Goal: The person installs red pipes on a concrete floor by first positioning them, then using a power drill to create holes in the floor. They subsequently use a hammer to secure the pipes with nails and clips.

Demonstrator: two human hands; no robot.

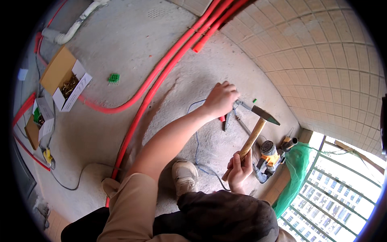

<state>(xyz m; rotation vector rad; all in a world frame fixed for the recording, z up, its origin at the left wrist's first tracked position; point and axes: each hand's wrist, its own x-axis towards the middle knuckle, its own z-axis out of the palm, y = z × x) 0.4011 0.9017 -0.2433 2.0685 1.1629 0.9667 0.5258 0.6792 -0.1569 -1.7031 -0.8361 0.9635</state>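
Note:
My right hand (238, 171) is wrapped round the wooden handle of a hammer (254, 135), whose dark metal head points up and right. Out to the left, my left hand (222, 99) is closed with its fingers curled. A short grey piece (243, 104) sticks out of that hand toward the hammer head; its kind is hard to make out. Just below the left hand, a hand tool with dark jaws (226, 122) and a red part lies on the concrete. Beside it, a grey rod (243, 126) slants across the floor, partly behind the hammer.
A yellow and black power tool (269, 155) lies right of my right hand, by green netting (296, 173) and a barred window. Red pipes (155, 82) cross the floor on the left. Open cardboard boxes (76, 90) hold small parts. A tiled wall (318, 64) rises at right.

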